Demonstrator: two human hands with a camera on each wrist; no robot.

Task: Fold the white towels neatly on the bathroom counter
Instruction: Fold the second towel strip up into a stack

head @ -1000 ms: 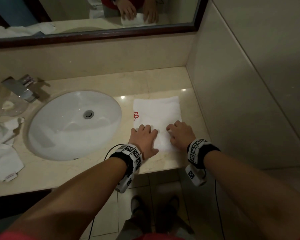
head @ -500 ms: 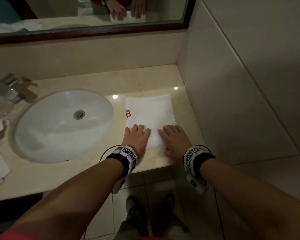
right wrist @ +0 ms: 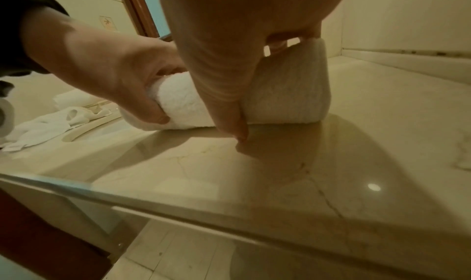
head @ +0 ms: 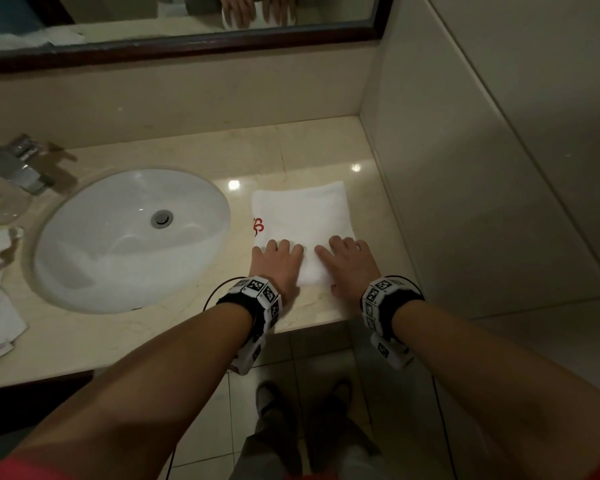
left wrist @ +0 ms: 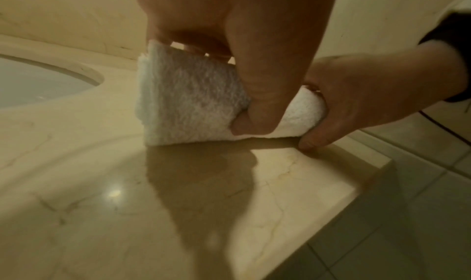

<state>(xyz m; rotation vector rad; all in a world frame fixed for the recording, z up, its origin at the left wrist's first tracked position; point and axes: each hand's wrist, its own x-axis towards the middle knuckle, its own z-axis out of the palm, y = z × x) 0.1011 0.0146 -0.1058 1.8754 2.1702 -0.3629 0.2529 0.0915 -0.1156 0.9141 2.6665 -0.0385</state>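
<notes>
So both hands are on the near edge of the folded white towel, which sits lower centre of the head view on the marble counter, just right of the sink, red logo at its left edge. Looks to me like the start of the next fold: near edge gripped, about to be carried toward the far edge up-frame. That'll need both hands lifting evenly so the corners line up and the layers don't slide.

From the head view the left hand and right hand just look like they're lying flat on top. The wrist views tell more: in the left wrist one, the left hand's thumb is tucked under the towel's front fold with fingers over the top, so it's pinching it. The right wrist view shows the right thumb down at the front edge, tip on the counter, fingers on top; gripping too I think, looser.

Right wrist view also catches unfolded towels heaped at mid left, so more to do.
</notes>
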